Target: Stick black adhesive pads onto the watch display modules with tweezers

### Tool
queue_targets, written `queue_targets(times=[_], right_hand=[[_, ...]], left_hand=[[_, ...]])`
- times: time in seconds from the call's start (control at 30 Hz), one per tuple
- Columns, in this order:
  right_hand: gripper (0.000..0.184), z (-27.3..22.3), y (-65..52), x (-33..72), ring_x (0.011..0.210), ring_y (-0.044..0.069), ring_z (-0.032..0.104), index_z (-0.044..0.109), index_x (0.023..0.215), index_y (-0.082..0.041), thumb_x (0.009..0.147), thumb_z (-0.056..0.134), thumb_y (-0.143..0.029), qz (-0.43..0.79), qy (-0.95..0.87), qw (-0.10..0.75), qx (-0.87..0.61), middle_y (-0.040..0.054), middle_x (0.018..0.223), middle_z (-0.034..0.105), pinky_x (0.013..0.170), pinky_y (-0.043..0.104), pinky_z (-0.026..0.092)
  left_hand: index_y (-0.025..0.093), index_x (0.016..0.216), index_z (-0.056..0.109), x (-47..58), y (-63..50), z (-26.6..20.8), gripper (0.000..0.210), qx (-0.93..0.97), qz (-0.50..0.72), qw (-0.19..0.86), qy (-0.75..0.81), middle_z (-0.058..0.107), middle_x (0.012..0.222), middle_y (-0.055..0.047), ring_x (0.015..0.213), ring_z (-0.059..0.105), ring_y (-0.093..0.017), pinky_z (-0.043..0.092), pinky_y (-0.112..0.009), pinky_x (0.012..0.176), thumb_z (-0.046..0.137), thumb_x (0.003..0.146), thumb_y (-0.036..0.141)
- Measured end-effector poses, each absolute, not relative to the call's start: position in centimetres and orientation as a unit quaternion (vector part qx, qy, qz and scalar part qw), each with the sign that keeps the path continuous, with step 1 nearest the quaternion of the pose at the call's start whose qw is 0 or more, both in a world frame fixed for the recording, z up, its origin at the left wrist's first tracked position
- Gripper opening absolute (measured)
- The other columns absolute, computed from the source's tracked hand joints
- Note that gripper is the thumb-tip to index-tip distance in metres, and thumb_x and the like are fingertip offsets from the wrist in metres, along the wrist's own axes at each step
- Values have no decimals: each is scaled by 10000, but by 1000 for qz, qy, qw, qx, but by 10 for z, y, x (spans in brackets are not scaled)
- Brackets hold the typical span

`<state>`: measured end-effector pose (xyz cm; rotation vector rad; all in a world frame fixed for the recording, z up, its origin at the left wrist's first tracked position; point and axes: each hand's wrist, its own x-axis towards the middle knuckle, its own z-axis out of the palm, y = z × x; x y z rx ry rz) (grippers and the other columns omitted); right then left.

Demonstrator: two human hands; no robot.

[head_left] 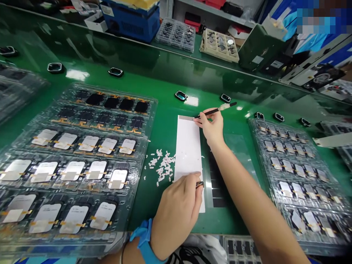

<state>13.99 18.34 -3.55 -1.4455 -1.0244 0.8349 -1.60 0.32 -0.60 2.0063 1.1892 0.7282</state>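
Note:
A long white sheet (188, 146) lies on the green bench between my hands, with a grey strip (186, 117) along its far end. My right hand (213, 126) is closed round a slim black tool (220, 109) with pale tape on its shaft. The tool's tip is at the far right corner of the sheet; its exact kind is unclear. Over the sheet's near part, my left hand (178, 205) pinches a small dark part with an orange edge (199, 184), mostly hidden by the fingers. Small white scraps (164, 164) lie scattered left of the sheet.
A clear tray (143, 154) of display modules stands at left, another tray (261, 161) at right. Under my right forearm lies a clear film with dark rectangles (216, 179). Small framed parts (181, 95) sit in a row behind. A blue machine (130, 22) stands at the back.

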Motion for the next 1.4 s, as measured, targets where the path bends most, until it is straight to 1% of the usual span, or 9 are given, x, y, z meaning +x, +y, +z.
queue_targets(times=[0.13,0.27,0.4,0.47,0.67,0.87,1.1,1.27,1.4], right_hand=[[166,-35,184,141,690,135,721,456,907,-236,849,607,-275,362,-430,552,-615,-12,803,625,724,295,610],[174,-36,184,143,750,140,719,463,898,-238,844,615,-302,372,-434,545,-613,-6,807,661,751,306,602],[227,-39,183,144,850,153,707,458,911,-248,828,639,-358,360,-437,548,-615,1,866,663,748,304,593],[230,-40,183,143,864,149,695,451,916,-253,829,630,-367,350,-434,553,-619,2,897,649,732,294,591],[198,-39,182,141,846,152,681,463,910,-244,818,619,-325,348,-433,557,-618,1,843,640,709,287,591],[214,-37,181,140,844,162,683,465,908,-245,805,633,-328,350,-429,564,-613,14,862,651,720,304,584],[177,-29,176,139,840,162,720,479,881,-228,829,643,-273,404,-439,555,-580,20,820,701,820,338,570],[167,-14,170,147,816,168,734,497,865,-229,836,654,-279,446,-458,546,-541,0,743,695,851,357,575],[185,-15,170,154,788,167,737,495,849,-232,826,678,-248,444,-468,554,-526,-22,705,676,889,377,571]], left_hand=[[208,1126,473,-17,4,-6,149,772,274,347,456,723,1103,-117,939,721,-286,592,-424,730,398,1003,171],[212,1117,479,-17,3,-6,148,768,279,349,458,727,1081,-110,918,723,-273,591,-394,716,399,1001,166],[214,1099,481,-17,3,-6,140,767,280,348,460,727,1069,-110,903,725,-271,589,-390,713,400,997,163],[211,1095,479,-16,3,-7,135,768,277,348,460,726,1073,-116,910,724,-277,589,-398,713,397,998,163],[208,1098,475,-16,3,-6,133,770,269,350,462,724,1080,-120,928,723,-287,594,-416,723,399,1000,164],[207,1098,468,-17,3,-7,127,773,269,346,459,722,1083,-120,934,723,-290,601,-428,725,387,1007,171],[214,1088,458,-16,4,-7,113,774,264,342,463,720,1061,-106,941,720,-279,603,-417,728,386,1009,175],[230,1106,448,-18,3,-6,123,769,272,345,465,717,1082,-82,936,714,-252,600,-392,720,373,1018,188],[230,1097,447,-18,3,-7,113,768,277,344,463,717,1079,-73,923,715,-247,596,-389,715,380,1015,191]])
